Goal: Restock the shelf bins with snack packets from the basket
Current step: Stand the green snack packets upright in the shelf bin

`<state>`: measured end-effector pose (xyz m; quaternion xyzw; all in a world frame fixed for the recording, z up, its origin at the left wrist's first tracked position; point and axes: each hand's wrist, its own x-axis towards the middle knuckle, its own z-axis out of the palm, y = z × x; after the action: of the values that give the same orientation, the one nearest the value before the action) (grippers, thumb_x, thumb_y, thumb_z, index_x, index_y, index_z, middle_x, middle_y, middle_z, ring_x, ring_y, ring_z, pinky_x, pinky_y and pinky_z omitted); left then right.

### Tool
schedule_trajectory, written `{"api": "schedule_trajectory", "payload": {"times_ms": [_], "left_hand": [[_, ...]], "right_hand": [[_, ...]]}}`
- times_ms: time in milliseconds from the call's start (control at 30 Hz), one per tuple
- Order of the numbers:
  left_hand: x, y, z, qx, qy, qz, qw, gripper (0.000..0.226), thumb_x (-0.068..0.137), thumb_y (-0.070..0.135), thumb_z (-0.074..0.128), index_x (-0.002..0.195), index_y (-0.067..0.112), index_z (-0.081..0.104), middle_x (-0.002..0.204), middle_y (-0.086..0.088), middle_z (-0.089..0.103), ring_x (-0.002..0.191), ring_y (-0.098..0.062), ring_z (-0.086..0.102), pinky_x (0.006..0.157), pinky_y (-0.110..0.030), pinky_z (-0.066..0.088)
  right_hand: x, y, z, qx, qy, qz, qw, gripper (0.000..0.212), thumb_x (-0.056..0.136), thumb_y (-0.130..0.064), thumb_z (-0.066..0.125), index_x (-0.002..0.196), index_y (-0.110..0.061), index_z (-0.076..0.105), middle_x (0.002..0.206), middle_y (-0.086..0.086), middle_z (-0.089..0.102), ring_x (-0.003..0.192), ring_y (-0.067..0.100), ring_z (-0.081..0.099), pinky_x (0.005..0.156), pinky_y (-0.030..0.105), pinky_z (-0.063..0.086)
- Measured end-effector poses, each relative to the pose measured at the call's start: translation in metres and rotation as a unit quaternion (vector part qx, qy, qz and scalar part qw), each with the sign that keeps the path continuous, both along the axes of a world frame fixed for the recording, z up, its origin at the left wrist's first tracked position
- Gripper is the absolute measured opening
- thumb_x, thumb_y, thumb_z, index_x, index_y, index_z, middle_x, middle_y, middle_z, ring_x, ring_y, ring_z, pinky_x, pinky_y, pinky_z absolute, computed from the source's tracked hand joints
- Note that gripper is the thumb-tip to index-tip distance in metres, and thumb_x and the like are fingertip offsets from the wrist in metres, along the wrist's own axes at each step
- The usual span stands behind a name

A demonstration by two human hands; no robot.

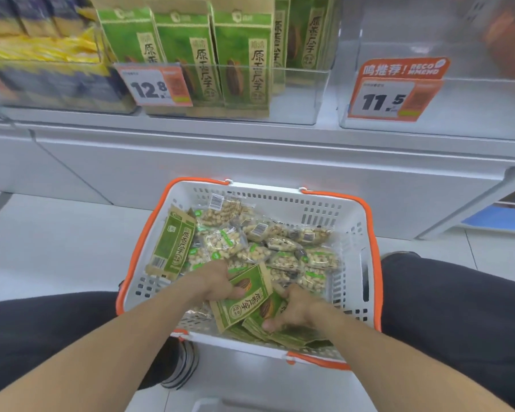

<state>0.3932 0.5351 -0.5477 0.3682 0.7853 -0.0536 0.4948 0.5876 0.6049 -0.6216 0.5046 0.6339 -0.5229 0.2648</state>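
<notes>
White basket (351,230) with orange rim on the floor below the shelf: clear nut packets (252,254) fill the far half, green packets (244,301) the near half, one more green packet (173,245) against its left wall. Left hand (217,282) grip closed on the top green packet; right hand (295,310) fingers curled over the packets beneath, seemingly gripping them. Shelf bin (298,93) marked 12.8 holds upright green packets; bin (458,114) marked 11.5 looks bare, though blurred.
</notes>
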Motion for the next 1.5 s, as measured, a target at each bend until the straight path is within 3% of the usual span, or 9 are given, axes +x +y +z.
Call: {"api": "schedule_trajectory", "payload": {"times_ms": [100, 267, 467, 633, 833, 967, 1100, 1233, 1500], "left_hand": [[-0.008, 0.004, 0.023, -0.029, 0.032, -0.082, 0.996, 0.048, 0.088, 0.043, 0.07, 0.119, 0.007, 0.058, 0.114, -0.006, 0.064, 0.104, -0.02, 0.061, 0.088, -0.029, 0.049], [-0.043, 0.022, 0.1, -0.029, 0.012, -0.147, 0.989, 0.059, 0.085, 0.044, 0.072, 0.135, 0.016, 0.055, 0.133, 0.0, 0.055, 0.12, -0.024, 0.054, 0.102, -0.04, 0.047], [-0.085, 0.046, 0.192, 0.161, -0.007, -0.038, 0.986, 0.024, 0.087, 0.025, 0.075, 0.104, 0.011, 0.065, 0.091, -0.009, 0.074, 0.08, -0.024, 0.073, 0.07, -0.034, 0.058], [-0.08, 0.056, 0.205, 0.313, -0.192, 0.085, 0.926, 0.025, 0.091, 0.013, 0.067, 0.113, 0.004, 0.061, 0.1, -0.012, 0.075, 0.092, -0.028, 0.072, 0.085, -0.049, 0.058], [-0.05, 0.065, 0.22, 0.353, -0.381, 0.149, 0.841, 0.051, 0.094, 0.047, 0.054, 0.133, 0.014, 0.057, 0.125, -0.002, 0.069, 0.113, -0.014, 0.066, 0.088, -0.03, 0.055], [-0.047, 0.063, 0.21, 0.371, -0.339, 0.104, 0.858, 0.068, 0.075, 0.024, 0.084, 0.131, 0.008, 0.048, 0.117, -0.013, 0.071, 0.108, -0.029, 0.069, 0.09, -0.046, 0.057], [-0.054, 0.066, 0.211, 0.365, -0.352, 0.06, 0.86, 0.056, 0.084, 0.004, 0.076, 0.132, 0.009, 0.046, 0.122, -0.016, 0.068, 0.114, -0.034, 0.065, 0.096, -0.054, 0.052], [-0.054, 0.073, 0.217, 0.413, -0.315, 0.024, 0.854, 0.043, 0.085, 0.01, 0.071, 0.125, 0.01, 0.055, 0.115, -0.01, 0.072, 0.107, -0.026, 0.069, 0.09, -0.043, 0.057], [-0.069, 0.093, 0.218, 0.648, 0.087, -0.032, 0.756, 0.048, 0.09, 0.041, 0.059, 0.137, 0.034, 0.048, 0.133, 0.024, 0.051, 0.126, 0.009, 0.044, 0.104, -0.013, 0.036]], "right_hand": [[-0.006, 0.0, 0.008, 0.021, -0.01, -0.029, 0.999, 0.139, 0.031, -0.059, 0.093, 0.146, -0.011, 0.032, 0.149, 0.01, 0.045, 0.138, 0.033, 0.041, 0.113, 0.046, 0.037], [-0.008, 0.038, 0.038, -0.054, 0.053, -0.149, 0.986, 0.114, 0.036, -0.027, 0.1, 0.133, 0.001, 0.047, 0.124, 0.019, 0.066, 0.094, 0.029, 0.072, 0.075, 0.042, 0.062], [-0.029, 0.109, 0.172, -0.04, 0.182, -0.024, 0.982, 0.036, 0.079, -0.004, 0.08, 0.112, -0.001, 0.065, 0.102, 0.016, 0.076, 0.091, 0.027, 0.074, 0.075, 0.037, 0.061], [-0.043, 0.137, 0.305, 0.061, 0.34, 0.01, 0.938, 0.041, 0.07, -0.003, 0.08, 0.108, 0.0, 0.067, 0.101, 0.017, 0.075, 0.088, 0.025, 0.074, 0.069, 0.029, 0.059], [-0.045, 0.135, 0.327, 0.293, 0.414, -0.043, 0.86, 0.045, 0.06, -0.025, 0.09, 0.097, -0.008, 0.07, 0.084, 0.002, 0.077, 0.076, 0.01, 0.072, 0.064, 0.02, 0.053], [-0.051, 0.138, 0.304, 0.326, 0.39, -0.002, 0.861, 0.066, 0.044, -0.063, 0.091, 0.099, -0.033, 0.069, 0.109, -0.005, 0.067, 0.099, 0.008, 0.067, 0.08, 0.033, 0.059], [-0.053, 0.147, 0.308, 0.273, 0.393, 0.018, 0.878, 0.096, 0.048, -0.034, 0.097, 0.13, -0.033, 0.048, 0.127, -0.014, 0.06, 0.104, 0.002, 0.066, 0.083, 0.02, 0.056], [-0.045, 0.151, 0.324, 0.251, 0.411, 0.084, 0.872, 0.061, 0.056, -0.011, 0.096, 0.107, -0.019, 0.064, 0.1, -0.004, 0.075, 0.091, 0.011, 0.073, 0.075, 0.027, 0.058], [-0.021, 0.153, 0.376, 0.648, 0.411, 0.06, 0.638, 0.043, 0.064, -0.024, 0.091, 0.095, -0.024, 0.062, 0.084, -0.024, 0.065, 0.078, -0.01, 0.062, 0.067, 0.005, 0.046]]}}
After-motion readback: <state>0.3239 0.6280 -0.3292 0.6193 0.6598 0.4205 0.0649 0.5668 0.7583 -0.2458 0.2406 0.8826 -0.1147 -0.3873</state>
